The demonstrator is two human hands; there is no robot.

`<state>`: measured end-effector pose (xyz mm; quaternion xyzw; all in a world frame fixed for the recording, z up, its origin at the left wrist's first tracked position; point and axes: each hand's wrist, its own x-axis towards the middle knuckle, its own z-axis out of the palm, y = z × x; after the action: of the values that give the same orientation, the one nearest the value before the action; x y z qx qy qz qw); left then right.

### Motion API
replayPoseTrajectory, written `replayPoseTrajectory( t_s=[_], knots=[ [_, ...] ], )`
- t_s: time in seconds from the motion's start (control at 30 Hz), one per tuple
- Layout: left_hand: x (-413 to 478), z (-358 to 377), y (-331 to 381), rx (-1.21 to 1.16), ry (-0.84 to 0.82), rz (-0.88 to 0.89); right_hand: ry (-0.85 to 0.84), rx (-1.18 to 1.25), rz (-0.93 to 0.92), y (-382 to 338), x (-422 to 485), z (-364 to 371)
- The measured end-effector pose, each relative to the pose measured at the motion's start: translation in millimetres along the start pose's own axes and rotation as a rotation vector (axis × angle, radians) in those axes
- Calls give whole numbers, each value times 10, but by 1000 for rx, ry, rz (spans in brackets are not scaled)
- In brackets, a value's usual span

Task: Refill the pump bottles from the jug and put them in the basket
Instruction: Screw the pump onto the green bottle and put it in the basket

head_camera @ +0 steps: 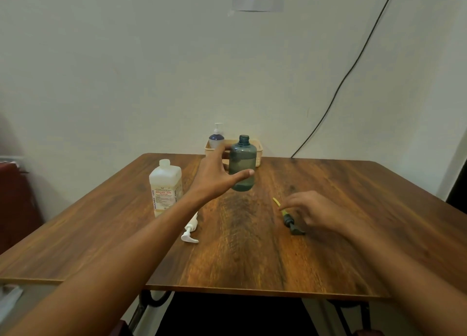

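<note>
Our left hand (214,175) loosely cupped the open teal plastic bottle (244,158), so it might tip; beside it our right hand (316,211), grip unclear, overhung the dark plastic pump (291,223).

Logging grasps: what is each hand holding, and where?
The left hand grips the uncapped teal bottle round its body. The right hand is over the dark pump; hold unclear.

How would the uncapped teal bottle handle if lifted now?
The teal bottle looks mostly empty, so it is probably light. Its neck is open, so tilting could spill what is inside. Tall and narrow, it may tip if nudged.
</note>
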<state>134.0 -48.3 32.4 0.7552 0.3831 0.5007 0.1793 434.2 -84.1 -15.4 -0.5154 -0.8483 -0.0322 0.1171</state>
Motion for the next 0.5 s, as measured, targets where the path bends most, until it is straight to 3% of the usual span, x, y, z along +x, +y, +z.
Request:
replayPoseTrajectory(
  t_s=[0.13, 0.33, 0.43, 0.5],
  knots=[
    [-23, 2, -58, 4, -2, -15, -135, -112, -107, 31, -60, -1],
    [-71, 16, -79, -9, 4, -24, -89, -128, -191, -27, -14, 48],
    [-77, 6, -91, -9, 6, -21, 2, -36, -187, -40, 3, -6],
    [-75, -8, -105, -14, 3, -27, 184, 188, -101, -83, 0, -131]
  ],
)
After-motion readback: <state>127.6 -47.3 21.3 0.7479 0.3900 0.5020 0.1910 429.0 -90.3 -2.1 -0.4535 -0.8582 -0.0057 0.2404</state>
